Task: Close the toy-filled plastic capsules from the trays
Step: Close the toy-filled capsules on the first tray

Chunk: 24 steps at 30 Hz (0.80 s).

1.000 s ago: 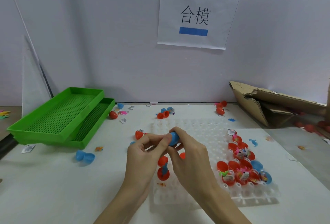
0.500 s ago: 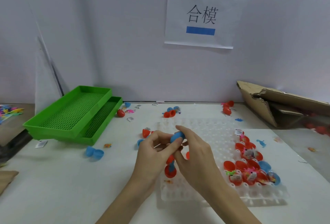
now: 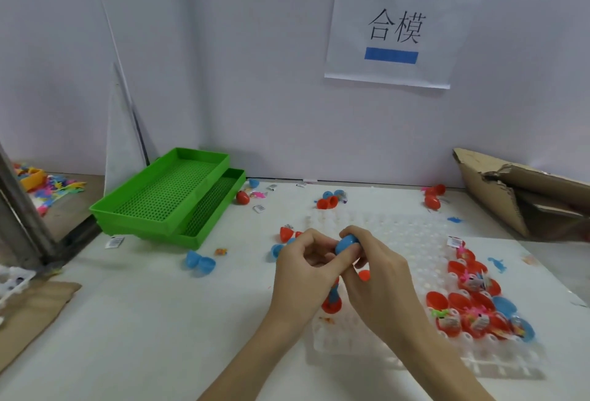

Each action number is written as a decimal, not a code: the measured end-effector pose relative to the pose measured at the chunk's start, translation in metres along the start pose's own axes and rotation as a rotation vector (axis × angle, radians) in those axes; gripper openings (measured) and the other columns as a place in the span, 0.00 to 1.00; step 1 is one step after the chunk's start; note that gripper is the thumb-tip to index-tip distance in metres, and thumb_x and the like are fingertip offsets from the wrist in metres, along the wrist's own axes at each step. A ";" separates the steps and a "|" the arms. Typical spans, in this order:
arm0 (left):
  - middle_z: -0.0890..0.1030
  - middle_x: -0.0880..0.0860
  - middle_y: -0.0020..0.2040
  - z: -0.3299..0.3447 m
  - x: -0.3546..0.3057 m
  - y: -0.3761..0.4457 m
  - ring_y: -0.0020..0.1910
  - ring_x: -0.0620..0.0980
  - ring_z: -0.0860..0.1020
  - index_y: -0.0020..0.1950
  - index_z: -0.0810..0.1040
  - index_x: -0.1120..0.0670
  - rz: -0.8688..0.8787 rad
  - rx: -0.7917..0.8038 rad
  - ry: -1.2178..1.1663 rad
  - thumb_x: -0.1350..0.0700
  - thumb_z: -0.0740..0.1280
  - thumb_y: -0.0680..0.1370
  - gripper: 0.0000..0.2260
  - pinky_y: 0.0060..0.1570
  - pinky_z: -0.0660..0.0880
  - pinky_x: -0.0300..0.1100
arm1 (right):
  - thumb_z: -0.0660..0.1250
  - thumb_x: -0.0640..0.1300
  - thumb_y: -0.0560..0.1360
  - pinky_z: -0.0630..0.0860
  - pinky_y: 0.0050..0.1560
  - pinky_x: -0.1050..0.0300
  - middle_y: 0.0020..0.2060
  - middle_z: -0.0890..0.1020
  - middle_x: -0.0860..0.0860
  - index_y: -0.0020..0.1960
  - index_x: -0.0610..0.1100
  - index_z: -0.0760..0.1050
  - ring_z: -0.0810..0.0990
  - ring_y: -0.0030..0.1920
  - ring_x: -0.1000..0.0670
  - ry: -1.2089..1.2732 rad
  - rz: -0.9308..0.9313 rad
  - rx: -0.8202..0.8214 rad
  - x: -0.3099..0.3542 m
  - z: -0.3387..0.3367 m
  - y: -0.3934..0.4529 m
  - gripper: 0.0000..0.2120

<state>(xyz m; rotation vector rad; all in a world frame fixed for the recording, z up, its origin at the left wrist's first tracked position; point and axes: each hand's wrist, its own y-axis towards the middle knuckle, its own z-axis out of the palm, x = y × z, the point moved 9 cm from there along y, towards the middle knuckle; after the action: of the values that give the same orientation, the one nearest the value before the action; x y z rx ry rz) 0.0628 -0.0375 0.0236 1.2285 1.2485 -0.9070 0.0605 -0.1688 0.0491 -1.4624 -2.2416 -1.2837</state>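
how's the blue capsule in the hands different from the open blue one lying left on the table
The held blue capsule is gripped between the left hand and right hand above the white tray; the open blue capsule lies untouched on the table. The held one shows a single rounded end, mostly hidden by fingers; the lying one shows both halves spread side by side. Both are the same blue plastic.

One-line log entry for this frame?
step: closing capsule | both hands grip blue capsule above white tray | open filled capsules wait at tray's right | green trays untouched
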 end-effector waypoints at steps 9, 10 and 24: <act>0.86 0.51 0.45 -0.010 -0.007 0.008 0.42 0.50 0.87 0.55 0.80 0.52 -0.001 -0.043 -0.138 0.34 0.62 0.73 0.24 0.43 0.83 0.39 | 0.70 0.59 0.77 0.73 0.43 0.72 0.40 0.75 0.59 0.70 0.49 0.76 0.75 0.41 0.61 -0.058 0.103 -0.060 -0.013 -0.081 0.054 0.25; 0.86 0.54 0.43 -0.011 -0.007 0.009 0.41 0.53 0.87 0.54 0.81 0.55 -0.006 -0.050 -0.186 0.35 0.61 0.74 0.25 0.45 0.84 0.43 | 0.70 0.56 0.78 0.74 0.43 0.69 0.40 0.77 0.57 0.71 0.48 0.75 0.76 0.40 0.60 -0.009 0.157 -0.092 -0.030 -0.103 0.070 0.24; 0.86 0.60 0.38 -0.011 0.000 0.014 0.37 0.60 0.86 0.42 0.85 0.62 -0.025 -0.004 -0.226 0.39 0.61 0.77 0.27 0.53 0.81 0.56 | 0.63 0.29 0.82 0.84 0.53 0.59 0.62 0.80 0.38 0.72 0.28 0.67 0.83 0.61 0.41 0.558 0.766 -0.384 -0.204 -0.194 0.105 0.19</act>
<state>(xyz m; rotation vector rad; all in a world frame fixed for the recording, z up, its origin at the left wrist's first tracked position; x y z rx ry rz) 0.0741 -0.0240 0.0272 1.0768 1.0860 -1.0308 0.1917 -0.4308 0.1149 -1.5703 -0.9712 -1.5936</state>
